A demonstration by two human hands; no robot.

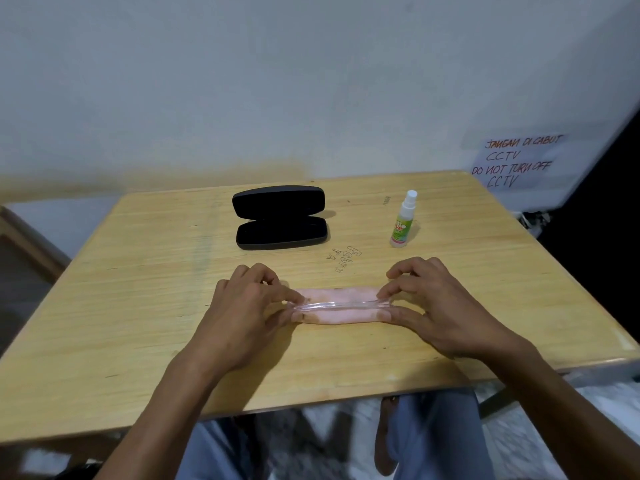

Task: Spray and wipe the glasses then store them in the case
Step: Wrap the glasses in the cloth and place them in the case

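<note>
Clear-framed glasses (337, 305) lie folded on a pink cloth (341, 315) in the middle of the wooden table (138, 323). My left hand (247, 306) pinches the left end of the glasses, and my right hand (433, 306) pinches the right end. A black glasses case (280, 218) lies open behind them, its inside showing and nothing in it. To the right of the case stands a small spray bottle (403, 220) with a white nozzle and a green label, upright and apart from both hands.
A white wall rises behind the table. A handwritten paper notice (516, 161) hangs at the right. The table's front edge runs just before my knees, and a dark gap lies beyond its right edge.
</note>
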